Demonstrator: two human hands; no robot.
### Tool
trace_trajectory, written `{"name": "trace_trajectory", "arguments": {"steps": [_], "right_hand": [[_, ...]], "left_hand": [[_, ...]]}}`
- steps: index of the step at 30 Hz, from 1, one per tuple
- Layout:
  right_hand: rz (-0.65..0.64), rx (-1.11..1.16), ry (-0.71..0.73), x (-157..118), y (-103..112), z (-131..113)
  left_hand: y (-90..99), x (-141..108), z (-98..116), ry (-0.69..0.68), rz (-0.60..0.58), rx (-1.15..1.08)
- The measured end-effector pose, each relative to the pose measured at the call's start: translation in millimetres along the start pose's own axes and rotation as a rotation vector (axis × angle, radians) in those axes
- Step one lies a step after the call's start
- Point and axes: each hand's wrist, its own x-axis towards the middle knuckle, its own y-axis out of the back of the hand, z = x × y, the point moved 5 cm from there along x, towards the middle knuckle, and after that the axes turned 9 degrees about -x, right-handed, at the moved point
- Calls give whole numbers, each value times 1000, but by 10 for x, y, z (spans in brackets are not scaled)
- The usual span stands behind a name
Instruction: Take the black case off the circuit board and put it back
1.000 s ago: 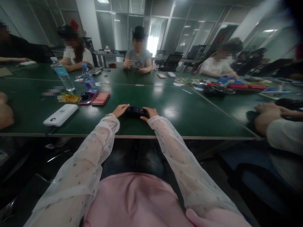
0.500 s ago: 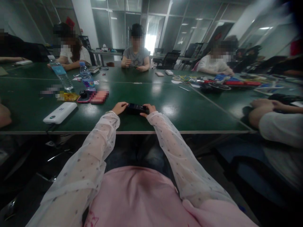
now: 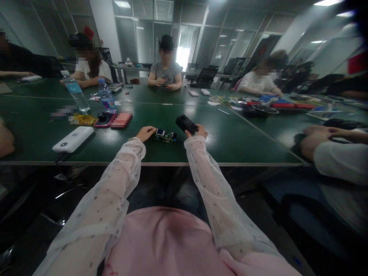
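Note:
My left hand (image 3: 146, 133) is closed on the left end of a green circuit board (image 3: 166, 137). A small screen sits near that end of the board, and small parts cover the rest. My right hand (image 3: 199, 131) grips a black plastic casing (image 3: 186, 123) by its near right end. The casing is tilted above the green table (image 3: 227, 143), to the right of the board and apart from it. Whether the board rests on the table or is slightly raised, I cannot tell.
To the left lie a white power bank (image 3: 73, 139), a red case (image 3: 121, 120) and a yellow packet (image 3: 83, 119). Two water bottles (image 3: 107, 96) stand behind them. Cables and tools (image 3: 267, 104) are heaped at the right. A neighbour's arm (image 3: 322, 140) rests at the right edge.
The black casing has come off the circuit board, which now shows. My right hand has moved right and slightly up with the casing. My left hand has stayed nearly in place.

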Motion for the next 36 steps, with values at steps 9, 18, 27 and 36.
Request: {"name": "trace_trajectory", "arguments": {"steps": [9, 18, 27, 36], "right_hand": [[-217, -166, -54, -35, -180, 46], [-223, -174, -85, -37, -276, 124], [-158, -178, -70, -112, -161, 23], [-203, -183, -66, -78, -217, 61]], "left_hand": [[2, -5, 10, -8, 0, 11], [-3, -6, 2, -7, -12, 17], [-9, -7, 7, -8, -13, 17], [2, -20, 45, -2, -9, 33]]}}
